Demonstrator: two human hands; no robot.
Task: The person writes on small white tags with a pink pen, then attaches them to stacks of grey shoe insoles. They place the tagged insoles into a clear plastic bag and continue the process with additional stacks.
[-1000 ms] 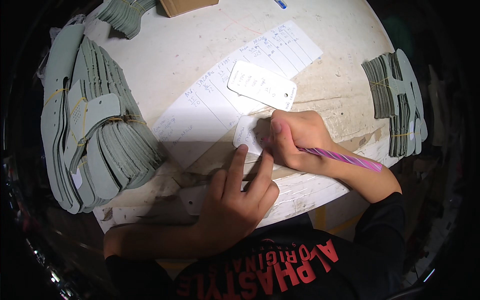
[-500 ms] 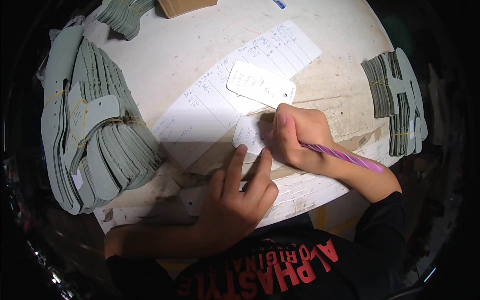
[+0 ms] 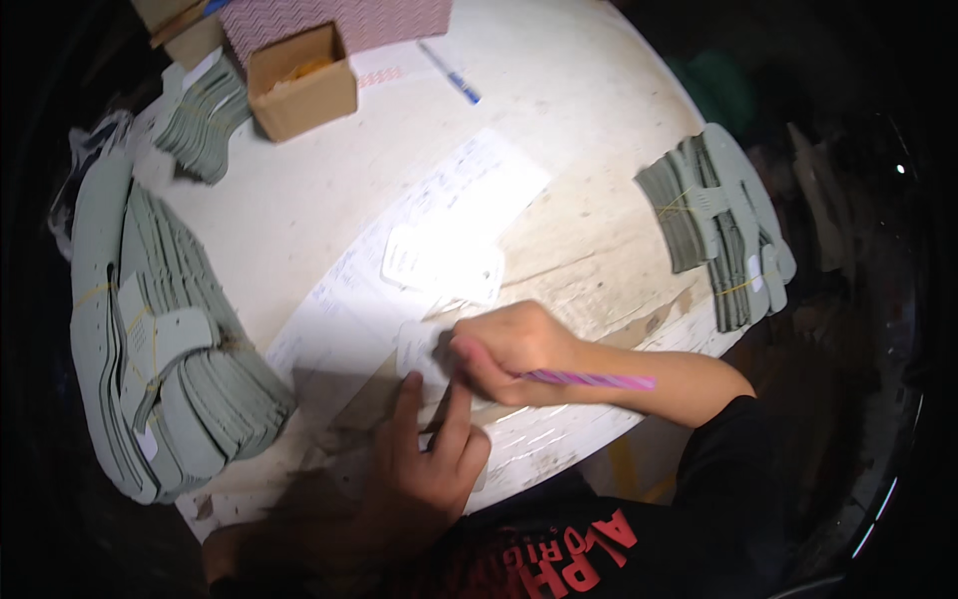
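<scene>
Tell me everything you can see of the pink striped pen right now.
The pink striped pen is slim and straight, with pale slanting stripes along a smooth-looking, perhaps plastic, barrel. The right hand grips it near its front, by the white card. Its back end points to the picture's right, over the forearm. The fingers hide the tip, so I can't tell whether it touches the card.

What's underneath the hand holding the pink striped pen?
Part of a white tag shows just left of the right hand, which grips the striped pen. The hand covers the pen's tip and whatever lies directly beneath, so that cannot be seen.
</scene>
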